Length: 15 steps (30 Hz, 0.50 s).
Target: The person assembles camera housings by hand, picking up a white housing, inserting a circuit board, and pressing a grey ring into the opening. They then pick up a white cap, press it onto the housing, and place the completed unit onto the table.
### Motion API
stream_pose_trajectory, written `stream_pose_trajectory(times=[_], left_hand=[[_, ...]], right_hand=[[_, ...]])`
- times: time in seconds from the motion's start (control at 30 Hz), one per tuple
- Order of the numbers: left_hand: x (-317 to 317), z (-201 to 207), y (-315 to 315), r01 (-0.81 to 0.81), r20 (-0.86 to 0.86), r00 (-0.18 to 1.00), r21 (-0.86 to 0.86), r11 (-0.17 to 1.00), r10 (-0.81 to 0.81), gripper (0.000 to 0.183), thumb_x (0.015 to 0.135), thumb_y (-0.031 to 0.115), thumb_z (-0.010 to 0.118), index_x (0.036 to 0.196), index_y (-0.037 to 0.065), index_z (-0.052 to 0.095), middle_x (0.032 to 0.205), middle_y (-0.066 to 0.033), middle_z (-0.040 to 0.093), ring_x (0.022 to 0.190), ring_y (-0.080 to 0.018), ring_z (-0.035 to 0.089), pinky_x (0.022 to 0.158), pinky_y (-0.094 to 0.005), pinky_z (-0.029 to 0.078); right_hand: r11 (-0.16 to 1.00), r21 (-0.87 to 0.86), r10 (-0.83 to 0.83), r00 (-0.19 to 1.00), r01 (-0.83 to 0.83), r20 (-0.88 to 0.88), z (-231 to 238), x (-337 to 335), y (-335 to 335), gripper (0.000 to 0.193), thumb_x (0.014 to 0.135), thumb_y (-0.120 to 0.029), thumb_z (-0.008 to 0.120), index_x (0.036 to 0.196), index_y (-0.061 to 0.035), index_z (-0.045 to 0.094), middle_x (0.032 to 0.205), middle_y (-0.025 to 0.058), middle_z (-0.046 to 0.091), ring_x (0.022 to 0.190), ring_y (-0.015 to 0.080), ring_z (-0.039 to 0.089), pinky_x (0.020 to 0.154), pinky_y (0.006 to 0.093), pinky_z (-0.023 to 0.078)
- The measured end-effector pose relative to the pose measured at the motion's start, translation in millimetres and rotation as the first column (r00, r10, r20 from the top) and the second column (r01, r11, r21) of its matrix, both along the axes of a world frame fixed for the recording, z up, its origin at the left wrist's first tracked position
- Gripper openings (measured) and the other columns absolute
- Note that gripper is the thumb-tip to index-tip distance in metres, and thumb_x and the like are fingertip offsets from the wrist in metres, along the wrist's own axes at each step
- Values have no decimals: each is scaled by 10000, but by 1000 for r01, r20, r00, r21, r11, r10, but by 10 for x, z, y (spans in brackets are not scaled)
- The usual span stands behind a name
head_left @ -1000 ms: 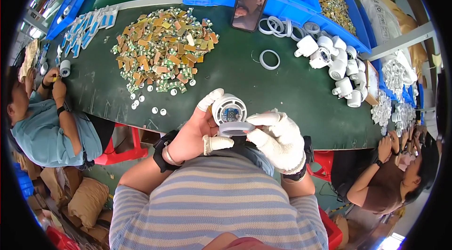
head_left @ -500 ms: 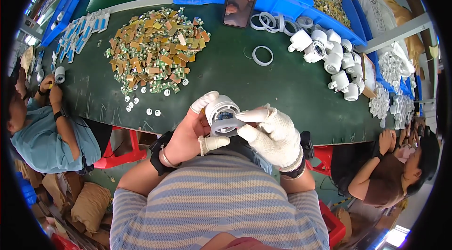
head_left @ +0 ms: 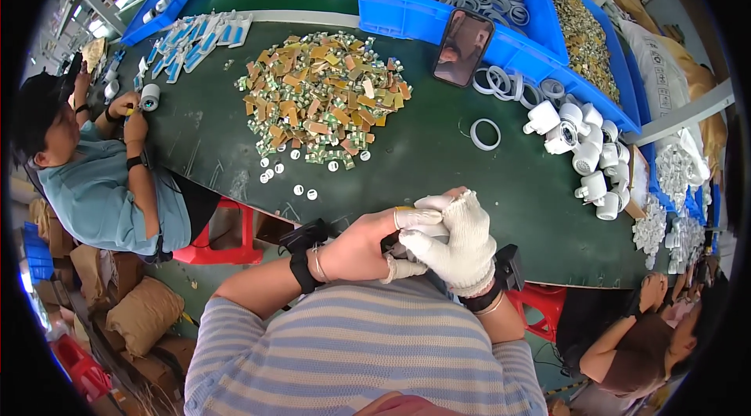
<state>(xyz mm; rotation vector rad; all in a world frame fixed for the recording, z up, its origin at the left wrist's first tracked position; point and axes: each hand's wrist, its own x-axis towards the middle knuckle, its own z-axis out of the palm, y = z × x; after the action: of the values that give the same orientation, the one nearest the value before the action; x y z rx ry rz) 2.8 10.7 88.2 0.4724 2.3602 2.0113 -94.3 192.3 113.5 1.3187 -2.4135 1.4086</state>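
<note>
My left hand (head_left: 353,248), with white finger covers on some fingertips, closes around a white round housing (head_left: 432,231) near the table's front edge. From the other side my right hand (head_left: 461,242), in a white knitted glove, presses its fingers against the same housing. Fingers now hide most of the housing. The grey ring at its open face, plain half a second ago, cannot be made out. A single grey ring (head_left: 498,139) lies on the green table (head_left: 391,173) beyond my hands.
Left of centre is a heap of small circuit boards (head_left: 325,99), with white discs (head_left: 298,190) before it. A phone (head_left: 462,46) leans on a blue bin (head_left: 391,18) of rings. White housings (head_left: 588,156) cluster at right. Co-workers (head_left: 117,189) sit at both sides.
Both hands have drawn together over the housing, covering it and its ring. The housing has turned in my grip. The view has shifted, so the table's contents appear farther right.
</note>
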Motion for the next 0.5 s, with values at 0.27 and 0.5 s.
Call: stream_pose_trajectory(times=[0.27, 0.5], left_hand=[[9, -54, -1179, -530, -368, 837, -730, 431, 405, 361, 813, 134, 829, 1165, 206, 787, 1065, -95, 637, 1016, -347, 565, 912, -435, 477], [-145, -366, -1516, -564, -487, 820, -778, 278, 300, 289, 776, -4, 725, 1030, 128, 770, 974, -123, 560, 1018, -381, 539, 887, -483, 466]], right_hand=[[869, 395, -411, 879, 298, 240, -91, -606, 776, 437, 997, -452, 665, 961, -20, 715, 836, 147, 694, 817, 307, 684, 796, 396, 537], [907, 148, -382, 919, 393, -96, -16, -505, 722, 173, 926, -222, 767, 1008, -71, 748, 1075, 144, 717, 969, 338, 671, 888, 424, 533]])
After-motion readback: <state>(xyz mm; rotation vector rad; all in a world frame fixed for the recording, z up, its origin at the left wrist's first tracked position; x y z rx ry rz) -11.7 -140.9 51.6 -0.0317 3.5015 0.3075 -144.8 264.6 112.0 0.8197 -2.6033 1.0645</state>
